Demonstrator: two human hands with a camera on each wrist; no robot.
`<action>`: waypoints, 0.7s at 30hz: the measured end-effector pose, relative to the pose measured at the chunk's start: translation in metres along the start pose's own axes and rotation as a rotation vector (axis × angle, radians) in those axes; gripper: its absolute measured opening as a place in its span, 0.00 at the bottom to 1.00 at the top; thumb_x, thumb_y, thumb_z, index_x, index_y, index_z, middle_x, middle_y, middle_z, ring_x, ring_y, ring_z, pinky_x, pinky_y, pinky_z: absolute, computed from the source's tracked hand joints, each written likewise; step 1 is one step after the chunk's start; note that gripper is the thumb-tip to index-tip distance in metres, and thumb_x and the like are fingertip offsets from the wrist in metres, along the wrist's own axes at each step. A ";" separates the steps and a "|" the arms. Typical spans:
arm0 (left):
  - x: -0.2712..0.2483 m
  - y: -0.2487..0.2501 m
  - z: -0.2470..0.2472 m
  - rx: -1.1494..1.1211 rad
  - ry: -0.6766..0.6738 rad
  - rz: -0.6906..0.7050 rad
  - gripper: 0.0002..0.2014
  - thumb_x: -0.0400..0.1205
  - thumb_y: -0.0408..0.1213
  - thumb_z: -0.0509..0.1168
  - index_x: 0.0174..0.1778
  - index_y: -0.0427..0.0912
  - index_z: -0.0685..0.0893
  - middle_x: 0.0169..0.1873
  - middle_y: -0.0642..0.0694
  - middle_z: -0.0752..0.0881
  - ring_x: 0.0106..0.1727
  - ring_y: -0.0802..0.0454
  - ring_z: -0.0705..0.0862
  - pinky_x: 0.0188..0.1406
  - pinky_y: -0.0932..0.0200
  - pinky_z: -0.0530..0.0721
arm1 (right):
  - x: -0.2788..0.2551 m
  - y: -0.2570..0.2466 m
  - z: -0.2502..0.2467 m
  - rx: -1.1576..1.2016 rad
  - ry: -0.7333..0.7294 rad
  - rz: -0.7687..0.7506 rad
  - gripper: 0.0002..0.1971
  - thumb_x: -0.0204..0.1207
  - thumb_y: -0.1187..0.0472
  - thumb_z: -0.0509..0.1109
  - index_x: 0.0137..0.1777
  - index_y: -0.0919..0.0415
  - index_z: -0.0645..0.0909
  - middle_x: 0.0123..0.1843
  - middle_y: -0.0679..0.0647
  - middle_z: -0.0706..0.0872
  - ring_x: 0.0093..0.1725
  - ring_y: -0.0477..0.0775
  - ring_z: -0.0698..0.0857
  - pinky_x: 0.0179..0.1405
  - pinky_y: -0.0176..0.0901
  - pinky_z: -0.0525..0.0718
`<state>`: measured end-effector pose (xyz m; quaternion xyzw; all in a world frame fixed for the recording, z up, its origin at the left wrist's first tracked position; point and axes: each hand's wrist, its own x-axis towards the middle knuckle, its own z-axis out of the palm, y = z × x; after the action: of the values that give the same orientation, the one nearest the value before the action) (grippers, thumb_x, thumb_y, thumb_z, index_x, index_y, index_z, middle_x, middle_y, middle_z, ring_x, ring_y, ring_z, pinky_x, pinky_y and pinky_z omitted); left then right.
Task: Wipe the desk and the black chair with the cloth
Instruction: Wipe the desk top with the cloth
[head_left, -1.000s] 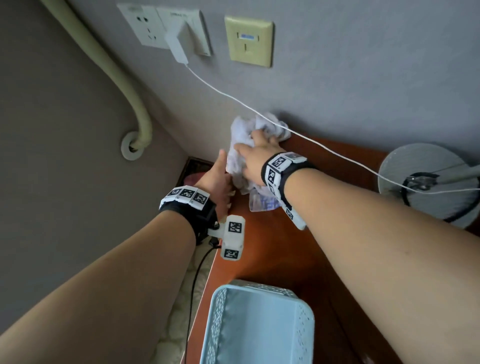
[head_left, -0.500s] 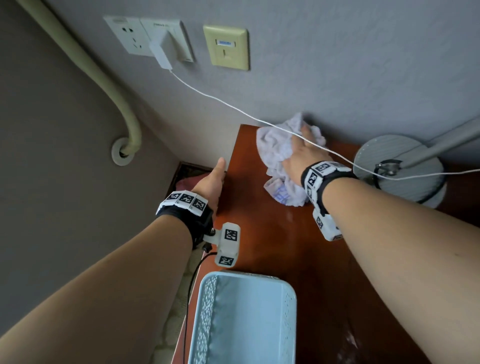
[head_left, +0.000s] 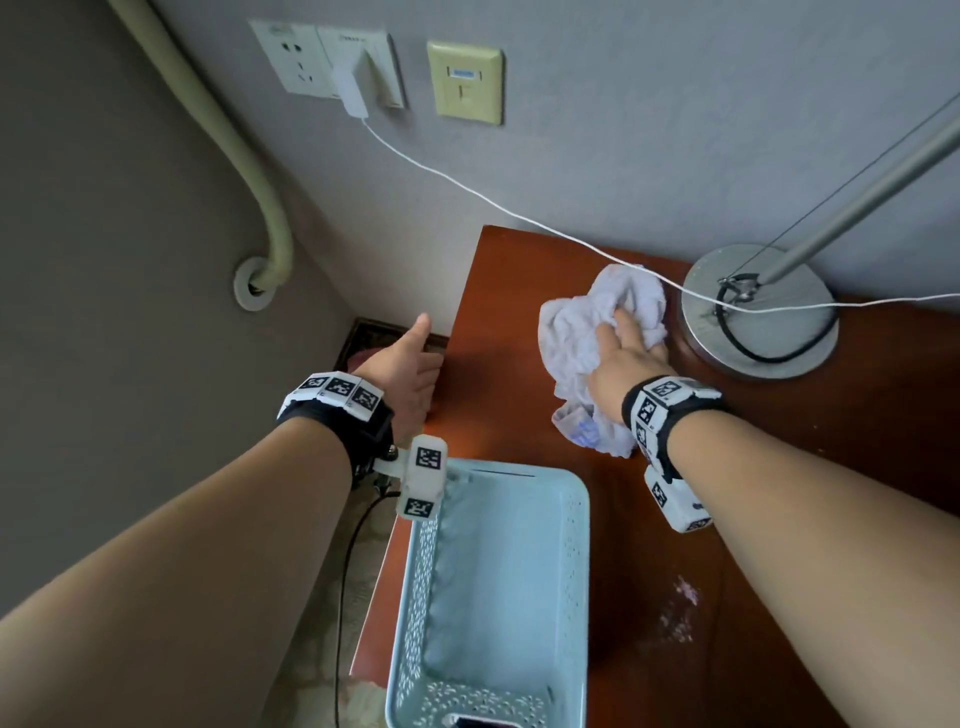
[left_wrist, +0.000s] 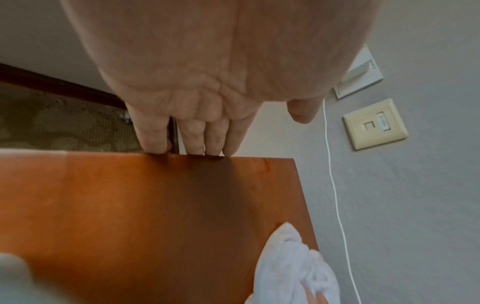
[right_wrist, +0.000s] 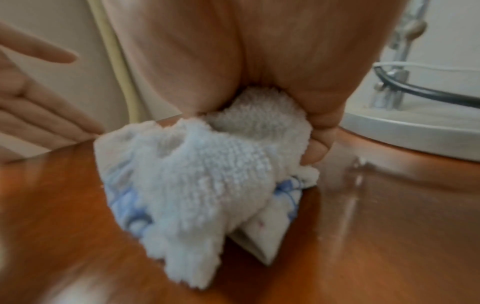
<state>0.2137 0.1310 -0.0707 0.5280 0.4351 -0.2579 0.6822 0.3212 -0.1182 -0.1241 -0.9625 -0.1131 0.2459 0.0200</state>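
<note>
A crumpled white cloth (head_left: 571, 332) with a blue printed patch lies at the back of the reddish-brown desk (head_left: 498, 395). My right hand (head_left: 618, 338) holds it bunched under palm and fingers, pressed to the wood just left of the lamp base. The right wrist view shows the cloth (right_wrist: 207, 174) squeezed beneath the palm, the thumb curled at its side. My left hand (head_left: 415, 358) is at the desk's left edge; in the left wrist view its fingers (left_wrist: 197, 133) are straight, tips touching the edge of the desk (left_wrist: 130, 205). No black chair is in view.
A round grey lamp base (head_left: 779, 332) with a slanted pole stands right of the cloth. A white cable (head_left: 467, 192) runs from a wall charger (head_left: 350, 93) across the desk's back. A light-blue basket (head_left: 576, 571) sits at the near left; wet streaks show beside it.
My right hand has swept the cloth rightward along the back of the desk, from the left corner to the lamp base. The left hand has stayed at the left edge.
</note>
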 end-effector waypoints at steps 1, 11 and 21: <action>-0.005 -0.003 -0.002 0.011 -0.011 0.001 0.45 0.87 0.72 0.45 0.92 0.41 0.59 0.91 0.46 0.59 0.92 0.48 0.56 0.90 0.44 0.52 | 0.000 -0.005 0.005 -0.012 -0.034 -0.045 0.37 0.82 0.60 0.60 0.88 0.46 0.48 0.89 0.41 0.33 0.87 0.74 0.49 0.81 0.59 0.67; -0.023 -0.018 -0.007 0.049 -0.038 -0.018 0.45 0.86 0.73 0.50 0.91 0.43 0.61 0.90 0.46 0.63 0.90 0.47 0.61 0.89 0.34 0.58 | -0.001 -0.073 0.000 -0.187 -0.287 -0.653 0.36 0.85 0.61 0.65 0.90 0.46 0.56 0.92 0.50 0.42 0.90 0.62 0.48 0.86 0.69 0.50; -0.021 -0.010 -0.009 0.113 0.014 -0.052 0.45 0.84 0.74 0.53 0.87 0.42 0.69 0.85 0.46 0.73 0.85 0.47 0.72 0.85 0.37 0.64 | -0.009 -0.082 0.000 -0.466 -0.281 -1.078 0.31 0.87 0.58 0.62 0.87 0.40 0.60 0.91 0.39 0.45 0.89 0.50 0.49 0.82 0.53 0.65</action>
<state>0.1929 0.1340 -0.0583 0.5558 0.4384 -0.2960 0.6413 0.2970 -0.0405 -0.1124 -0.7069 -0.6373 0.2947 -0.0850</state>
